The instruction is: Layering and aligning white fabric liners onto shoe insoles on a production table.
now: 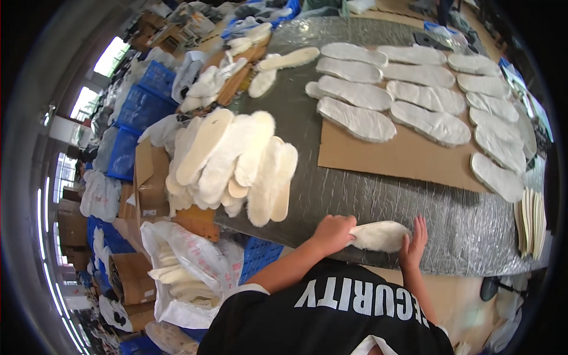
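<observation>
A fluffy cream-white insole point(381, 235) lies near the front edge of the dark, film-covered table. Its left end is gripped by my left hand point(335, 235), whose fingers are closed on it. At the insole's other end my right hand point(414, 244) rests with fingers stretched out, its inner side touching the rim. To the left of my hands, a loose pile of fleecy insoles point(248, 154) overlaps along the table's left side. Farther off, rows of pale, flat insoles point(355, 120) are laid out on a brown cardboard sheet point(378, 157).
A stack of thin insoles point(531, 222) stands at the table's right edge. On the left are an open white sack point(171, 313) with insoles inside, a cardboard box point(152, 177) and blue crates point(139, 112). More white pieces point(207, 86) lie at the far left.
</observation>
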`<state>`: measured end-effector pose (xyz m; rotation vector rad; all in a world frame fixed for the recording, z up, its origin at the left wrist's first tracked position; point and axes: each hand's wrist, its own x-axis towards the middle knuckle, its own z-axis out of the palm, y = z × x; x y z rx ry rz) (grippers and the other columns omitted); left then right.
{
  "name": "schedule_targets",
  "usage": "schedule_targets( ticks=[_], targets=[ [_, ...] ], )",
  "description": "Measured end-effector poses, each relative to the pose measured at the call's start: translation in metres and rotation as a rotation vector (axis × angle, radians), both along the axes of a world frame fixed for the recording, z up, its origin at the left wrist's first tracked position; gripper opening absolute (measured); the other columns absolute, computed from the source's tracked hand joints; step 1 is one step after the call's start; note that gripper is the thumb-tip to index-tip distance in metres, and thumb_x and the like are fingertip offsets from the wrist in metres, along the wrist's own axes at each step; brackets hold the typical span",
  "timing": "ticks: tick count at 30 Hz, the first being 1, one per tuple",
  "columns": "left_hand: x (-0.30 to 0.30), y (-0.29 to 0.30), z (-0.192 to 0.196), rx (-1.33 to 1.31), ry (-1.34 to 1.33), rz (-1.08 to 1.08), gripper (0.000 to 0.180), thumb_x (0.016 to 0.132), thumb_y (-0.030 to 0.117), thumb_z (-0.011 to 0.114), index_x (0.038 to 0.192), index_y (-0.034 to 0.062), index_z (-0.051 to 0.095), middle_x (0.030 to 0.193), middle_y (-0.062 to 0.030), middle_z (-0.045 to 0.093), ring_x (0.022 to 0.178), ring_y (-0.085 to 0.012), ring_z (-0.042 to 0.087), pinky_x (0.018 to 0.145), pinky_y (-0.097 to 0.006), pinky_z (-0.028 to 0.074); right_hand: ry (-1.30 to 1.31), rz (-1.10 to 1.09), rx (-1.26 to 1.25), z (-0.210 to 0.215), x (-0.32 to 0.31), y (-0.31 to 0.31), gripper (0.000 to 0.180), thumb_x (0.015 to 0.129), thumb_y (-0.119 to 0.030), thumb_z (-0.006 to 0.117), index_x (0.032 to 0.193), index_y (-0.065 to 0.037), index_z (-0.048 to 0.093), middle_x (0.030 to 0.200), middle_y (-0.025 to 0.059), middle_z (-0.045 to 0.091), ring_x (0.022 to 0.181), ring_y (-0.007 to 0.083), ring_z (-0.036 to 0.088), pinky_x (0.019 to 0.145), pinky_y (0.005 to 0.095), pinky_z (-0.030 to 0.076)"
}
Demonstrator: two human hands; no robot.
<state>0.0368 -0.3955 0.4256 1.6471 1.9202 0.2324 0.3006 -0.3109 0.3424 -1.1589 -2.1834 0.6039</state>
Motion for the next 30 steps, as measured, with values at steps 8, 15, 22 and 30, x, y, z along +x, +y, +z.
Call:
schedule_targets(
  ticks=[8,15,22,30],
  targets=[
    [-0.219,-0.07,0.132,0.571,-0.019,0.788,0.019,0.084,0.012,0.067,0.099,0.002,0.059,0.084,-0.0032,0.059,0.074,-0.0131,0.053,0.07,-0.027,0.046,-0.245,-0.049,0.016,-0.019,0.022,-0.025,0.045,0.075,-0.012,0.066,0.118,-0.009,0.054,0.136,0.0179,0.045,0.129,0.039,0.037,0.105,0.051,0.028],
    [-0.281,-0.031,0.105,0.669,0.807,0.49,0.03,0.079,0.013,0.069,0.105,0.0016,0.061,0.102,-0.0165,0.061,0.097,-0.0331,0.054,0.087,-0.043,0.042,0.507,0.261,-0.766,0.068,-0.026,0.001,0.024,0.078,-0.013,0.067,0.102,-0.01,0.066,0.115,0.0131,0.056,0.11,0.0346,0.05,0.098,0.0459,0.034],
    [-0.135,0.142,-0.009,0.785,0.324,-0.174,0.024,0.067,0.012,0.07,0.089,0.0102,0.061,0.094,-0.0041,0.057,0.095,-0.025,0.054,0.083,-0.04,0.04,0.424,1.517,-0.47,0.255,-0.099,0.008,0.033,0.093,-0.036,0.053,0.108,-0.009,0.067,0.121,0.0162,0.05,0.109,0.0316,0.048,0.094,0.0435,0.032],
    [-0.116,0.222,-0.073,0.946,0.448,-0.272,0.006,0.07,0.015,0.061,0.075,0.0179,0.062,0.081,0.0015,0.058,0.089,-0.0201,0.055,0.085,-0.044,0.039,0.747,1.268,-0.571,0.252,-0.086,-0.006,0.021,0.092,-0.028,0.058,0.084,-0.01,0.066,0.101,0.0141,0.054,0.089,0.0328,0.05,0.079,0.0425,0.037]
  ],
)
